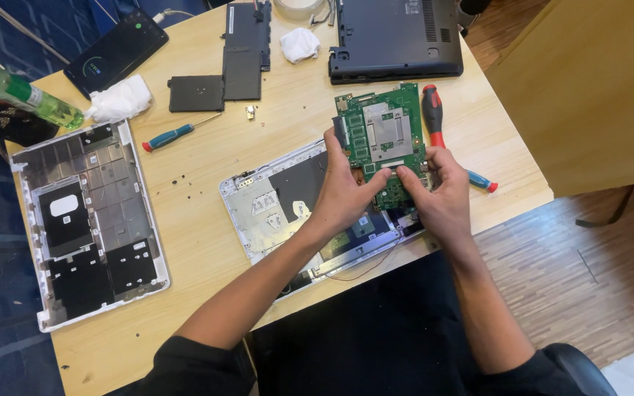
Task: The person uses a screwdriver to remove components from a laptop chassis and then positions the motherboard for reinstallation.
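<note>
Gripping the green board [381, 139] at its near edge, both hands [346, 187] [438, 194] hold it tilted over the opened laptop shell [262, 209], seemingly freed, not yet set aside.

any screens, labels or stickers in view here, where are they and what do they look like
phone: far left of the table, black slab, screen lit with a bluish arc and a green dot.
label on the green bottle: left edge, pale band round the bottle.
white sticker: rounded patch on a black panel in the left laptop shell.
</note>
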